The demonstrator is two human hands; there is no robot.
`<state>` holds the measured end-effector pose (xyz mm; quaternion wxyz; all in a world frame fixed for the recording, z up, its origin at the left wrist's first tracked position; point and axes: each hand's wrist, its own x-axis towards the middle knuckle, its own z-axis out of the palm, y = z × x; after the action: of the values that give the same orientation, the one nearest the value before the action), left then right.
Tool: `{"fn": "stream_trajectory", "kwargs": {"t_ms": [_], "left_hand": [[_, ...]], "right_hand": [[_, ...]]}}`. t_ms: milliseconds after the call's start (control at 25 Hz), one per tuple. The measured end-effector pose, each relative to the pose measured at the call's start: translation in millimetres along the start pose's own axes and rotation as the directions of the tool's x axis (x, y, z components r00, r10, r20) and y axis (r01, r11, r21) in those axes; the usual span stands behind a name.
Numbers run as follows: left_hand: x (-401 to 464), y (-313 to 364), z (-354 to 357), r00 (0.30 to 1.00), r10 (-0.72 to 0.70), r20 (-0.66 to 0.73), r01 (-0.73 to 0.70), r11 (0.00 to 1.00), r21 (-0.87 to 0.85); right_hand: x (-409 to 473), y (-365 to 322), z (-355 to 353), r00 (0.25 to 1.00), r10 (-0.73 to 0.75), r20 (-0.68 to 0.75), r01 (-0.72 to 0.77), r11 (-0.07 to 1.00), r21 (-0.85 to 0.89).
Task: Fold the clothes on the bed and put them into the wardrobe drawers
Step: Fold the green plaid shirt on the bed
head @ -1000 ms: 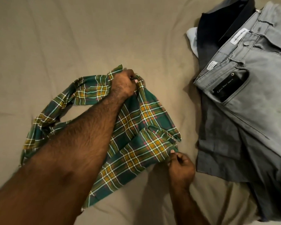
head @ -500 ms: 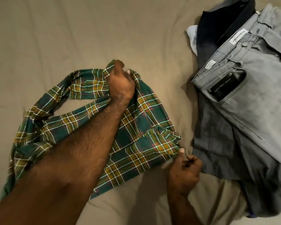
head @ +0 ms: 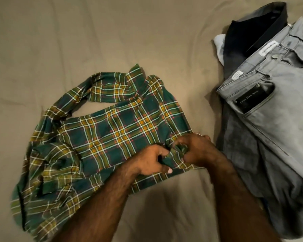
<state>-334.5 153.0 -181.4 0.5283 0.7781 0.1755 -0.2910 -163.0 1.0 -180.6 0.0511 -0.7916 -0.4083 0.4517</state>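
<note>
While the green plaid shirt (head: 101,140) lies rumpled across the tan bedsheet (head: 77,41), filling the stretch from about eight o'clock toward the middle of my view, I see both hands meeting on its near right corner. One sleeve loops up toward eleven o'clock, and the body of the shirt spreads flat beneath it. My left hand (head: 151,158), just below centre, has its fingers curled round a bunched fold of the plaid cloth, thumb pressed down at the hem. Touching it on the right, my right hand (head: 197,148) pinches that same fold, fingers bent over the fabric. Further right, from one o'clock down to four o'clock, the grey jeans (head: 278,123) lie on the bed, well apart from the shirt, with a black label (head: 251,99) showing at the waistband. They rest on top of a dark garment (head: 248,37) at one o'clock.
</note>
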Motion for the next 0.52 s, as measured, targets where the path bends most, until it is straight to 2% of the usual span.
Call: {"fn": "stream_trajectory", "kwargs": {"t_ms": [40, 80, 160, 240, 280, 320, 360, 400, 480, 520], "left_hand": [[-0.5, 1.0, 6.6, 0.999, 0.019, 0.033, -0.018, 1.000, -0.012], [-1.1, 2.3, 14.4, 0.998, 0.020, 0.060, -0.018, 1.000, -0.019], [-5.4, 5.0, 31.1, 0.996, 0.007, 0.087, -0.005, 1.000, -0.022], [-7.5, 11.6, 42.9, 0.997, -0.025, 0.069, 0.030, 0.997, -0.071], [-6.0, 14.5, 46.4, 0.998, -0.032, 0.045, 0.037, 0.992, -0.117], [-4.4, 16.1, 51.0, 0.998, -0.042, 0.038, 0.048, 0.987, -0.156], [-2.5, 16.1, 53.6, 0.998, -0.054, 0.043, 0.060, 0.985, -0.162], [-1.1, 15.6, 55.6, 0.996, -0.071, 0.057, 0.078, 0.989, -0.127], [-0.8, 10.0, 57.7, 0.991, -0.120, 0.067, 0.122, 0.992, -0.025], [-1.9, 6.6, 57.0, 0.988, -0.148, 0.048, 0.148, 0.989, -0.002]], "right_hand": [[-0.5, 3.0, -4.8, 0.999, -0.034, 0.033, 0.034, 0.999, 0.014], [-1.6, 6.8, -6.4, 0.995, -0.100, 0.008, 0.098, 0.991, 0.088], [-5.1, 12.7, 5.3, 0.980, -0.190, -0.065, 0.200, 0.906, 0.372], [-8.3, 20.3, 18.2, 0.992, -0.121, -0.045, 0.117, 0.693, 0.711], [-10.8, 23.9, 24.3, 0.998, -0.059, -0.002, 0.037, 0.598, 0.800], [-14.4, 27.7, 32.2, 0.999, -0.014, 0.043, -0.028, 0.565, 0.825], [-13.8, 34.1, 39.4, 0.998, 0.009, 0.063, -0.056, 0.590, 0.805], [-12.6, 42.7, 47.2, 0.998, 0.024, 0.062, -0.062, 0.675, 0.736], [-12.6, 52.6, 58.9, 0.997, 0.077, -0.024, -0.052, 0.842, 0.537], [-13.0, 56.3, 60.9, 0.989, 0.114, -0.098, -0.050, 0.865, 0.499]]}}
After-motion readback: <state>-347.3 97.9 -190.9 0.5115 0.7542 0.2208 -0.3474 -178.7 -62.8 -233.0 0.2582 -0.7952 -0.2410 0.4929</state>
